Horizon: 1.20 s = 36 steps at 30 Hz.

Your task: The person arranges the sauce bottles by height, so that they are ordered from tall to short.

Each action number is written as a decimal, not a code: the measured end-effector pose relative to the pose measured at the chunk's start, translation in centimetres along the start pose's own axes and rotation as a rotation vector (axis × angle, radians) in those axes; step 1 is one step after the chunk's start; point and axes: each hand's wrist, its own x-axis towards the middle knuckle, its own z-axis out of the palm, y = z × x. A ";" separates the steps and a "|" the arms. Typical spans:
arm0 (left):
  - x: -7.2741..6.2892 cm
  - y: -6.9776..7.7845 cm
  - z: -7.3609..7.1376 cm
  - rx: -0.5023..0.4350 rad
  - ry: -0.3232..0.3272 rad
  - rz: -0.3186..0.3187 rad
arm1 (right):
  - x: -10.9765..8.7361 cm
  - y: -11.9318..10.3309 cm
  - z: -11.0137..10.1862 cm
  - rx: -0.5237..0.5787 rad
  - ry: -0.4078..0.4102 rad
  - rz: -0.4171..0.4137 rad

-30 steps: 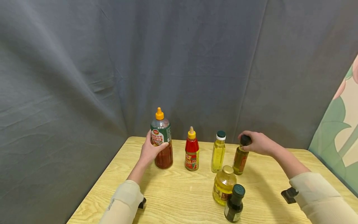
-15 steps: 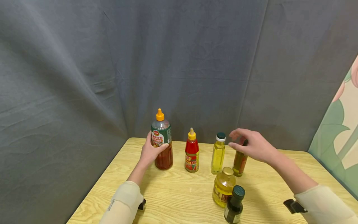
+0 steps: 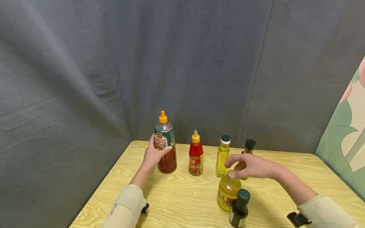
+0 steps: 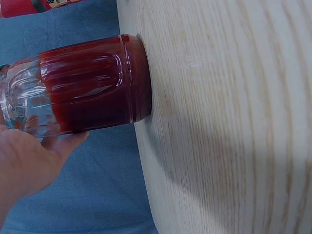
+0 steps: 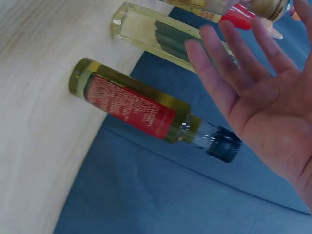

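My left hand [image 3: 152,155] grips the large ketchup bottle [image 3: 167,161], thumb across the front and fingers behind its label. The bottle stands upright on the table; the left wrist view shows its dark red lower body [image 4: 92,80]. Over the round oil bottle [image 3: 227,194] hovers my right hand [image 3: 253,166], fingertips close around the gold cap; contact is unclear. In the right wrist view its fingers [image 5: 219,68] are spread and fairly straight. Behind this hand stands a slim black-capped oil bottle [image 3: 250,145], partly covered, whose red label shows in the right wrist view.
A small red sauce bottle [image 3: 195,158] and a square green-capped oil bottle [image 3: 222,158] stand in the back row. In front of the round bottle is a small dark bottle [image 3: 239,212]. A grey curtain [image 3: 182,79] hangs behind the wooden table [image 3: 171,199].
My right hand has let go of the slim black-capped oil bottle and moved left and down to the round oil bottle's cap. My left hand stays on the ketchup bottle.
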 end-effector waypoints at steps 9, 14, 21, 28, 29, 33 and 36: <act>-0.1 -0.1 -0.1 0.000 0.000 0.001 | 0.1 1.6 1.1 -0.116 -0.054 -0.066; -0.2 -0.2 -0.1 0.002 0.003 -0.008 | 0.3 1.8 1.5 -0.121 -0.051 -0.036; -0.1 0.0 -0.3 -0.001 0.006 -0.004 | 0.4 1.5 1.5 -0.151 -0.035 -0.034; -0.2 -0.1 -0.2 -0.002 0.008 -0.010 | 0.6 1.3 1.5 -0.164 -0.044 -0.016; -0.2 0.0 -0.2 -0.002 0.007 -0.010 | 0.6 1.3 1.4 -0.164 -0.043 -0.014; -0.2 0.1 -0.1 -0.002 0.006 -0.002 | 0.5 1.2 1.4 -0.175 -0.041 -0.010; -0.2 0.2 0.0 -0.003 0.003 0.001 | 0.3 1.2 1.1 -0.185 -0.041 -0.005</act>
